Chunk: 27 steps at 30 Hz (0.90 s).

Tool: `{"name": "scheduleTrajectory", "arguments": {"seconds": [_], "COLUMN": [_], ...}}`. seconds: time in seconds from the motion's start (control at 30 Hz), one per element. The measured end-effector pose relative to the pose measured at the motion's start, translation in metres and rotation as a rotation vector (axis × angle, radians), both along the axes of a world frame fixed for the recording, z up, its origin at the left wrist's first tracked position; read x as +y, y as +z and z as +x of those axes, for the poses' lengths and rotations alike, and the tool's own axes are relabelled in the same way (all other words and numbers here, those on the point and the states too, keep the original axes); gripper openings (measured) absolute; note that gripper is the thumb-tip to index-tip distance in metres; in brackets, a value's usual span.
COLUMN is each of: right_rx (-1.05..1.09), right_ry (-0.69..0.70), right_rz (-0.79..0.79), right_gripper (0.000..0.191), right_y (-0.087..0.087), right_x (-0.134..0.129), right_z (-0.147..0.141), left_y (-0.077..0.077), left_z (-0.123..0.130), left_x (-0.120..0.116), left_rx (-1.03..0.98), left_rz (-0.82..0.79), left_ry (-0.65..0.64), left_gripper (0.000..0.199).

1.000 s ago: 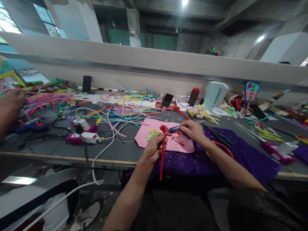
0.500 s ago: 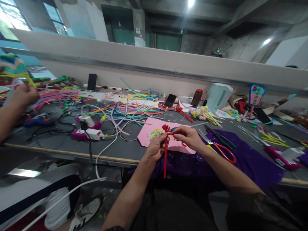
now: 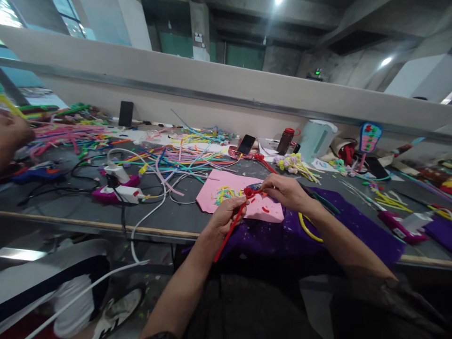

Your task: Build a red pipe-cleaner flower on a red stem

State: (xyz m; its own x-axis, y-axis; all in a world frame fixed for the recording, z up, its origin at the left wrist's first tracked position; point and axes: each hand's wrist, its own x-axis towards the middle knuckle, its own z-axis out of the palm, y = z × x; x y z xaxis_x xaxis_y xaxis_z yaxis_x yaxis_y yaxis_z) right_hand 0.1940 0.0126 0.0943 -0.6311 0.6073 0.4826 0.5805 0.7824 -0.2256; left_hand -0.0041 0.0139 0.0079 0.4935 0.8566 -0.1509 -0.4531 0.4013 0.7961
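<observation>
Between the fingers of my left hand [image 3: 228, 214] is a red pipe-cleaner flower [image 3: 248, 192], gripped just under its bloom. Its red stem [image 3: 228, 240] slants down to the lower left, below the fist. My right hand [image 3: 284, 192] pinches a red strand that runs sideways from the bloom; the fingers partly hide its end. Beneath both hands lies a pink sheet [image 3: 208, 195] with small yellow and green clippings [image 3: 226, 194] and a few red bits [image 3: 265, 209] on it.
A purple cloth [image 3: 356, 221] hangs over the table edge, with dark-handled pliers [image 3: 328, 203] and a yellow handle [image 3: 309, 228] on it. Power strips [image 3: 116, 190] with trailing cables sit left. Loose pipe cleaners [image 3: 190, 160], a kettle [image 3: 319, 141] and a bottle [image 3: 285, 141] stand behind. A co-worker's hand [image 3: 14, 134] is far left.
The stem has swung from hanging straight down to slanting lower left, and the bloom has tipped. My right hand has drawn the side strand slightly up and right. My view has shifted a little.
</observation>
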Motion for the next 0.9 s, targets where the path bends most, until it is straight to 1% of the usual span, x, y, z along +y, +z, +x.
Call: {"name": "scheduleTrajectory", "arguments": {"seconds": [0.1, 0.23, 0.37, 0.5, 0.7, 0.8, 0.9], "right_rx": [-0.088, -0.170, -0.210, -0.244, -0.226, -0.251, -0.294], "right_ry": [0.071, 0.122, 0.149, 0.172, 0.242, 0.235, 0.186], "right_rz": [0.010, 0.032, 0.050, 0.064, 0.103, 0.127, 0.160], "right_gripper": [0.015, 0.014, 0.013, 0.014, 0.014, 0.015, 0.015], "right_y": [0.012, 0.018, 0.020, 0.020, 0.013, 0.011, 0.011], "right_x": [0.002, 0.007, 0.008, 0.009, 0.013, 0.013, 0.009], "right_z": [0.002, -0.004, -0.010, -0.012, -0.011, -0.012, -0.014], "left_y": [0.002, 0.002, -0.002, -0.005, -0.003, -0.002, -0.002], "left_z": [-0.001, 0.000, 0.000, 0.000, 0.000, 0.000, 0.001], "left_x": [-0.001, -0.002, -0.001, 0.001, 0.000, -0.001, -0.001], "left_rx": [0.019, 0.034, 0.073, 0.083, 0.109, 0.129, 0.149], "left_rz": [-0.017, 0.001, 0.053, 0.070, 0.072, 0.074, 0.082], "left_ry": [-0.056, -0.085, -0.106, -0.129, -0.133, -0.128, -0.120], "left_gripper": [0.018, 0.018, 0.020, 0.021, 0.019, 0.018, 0.019]}}
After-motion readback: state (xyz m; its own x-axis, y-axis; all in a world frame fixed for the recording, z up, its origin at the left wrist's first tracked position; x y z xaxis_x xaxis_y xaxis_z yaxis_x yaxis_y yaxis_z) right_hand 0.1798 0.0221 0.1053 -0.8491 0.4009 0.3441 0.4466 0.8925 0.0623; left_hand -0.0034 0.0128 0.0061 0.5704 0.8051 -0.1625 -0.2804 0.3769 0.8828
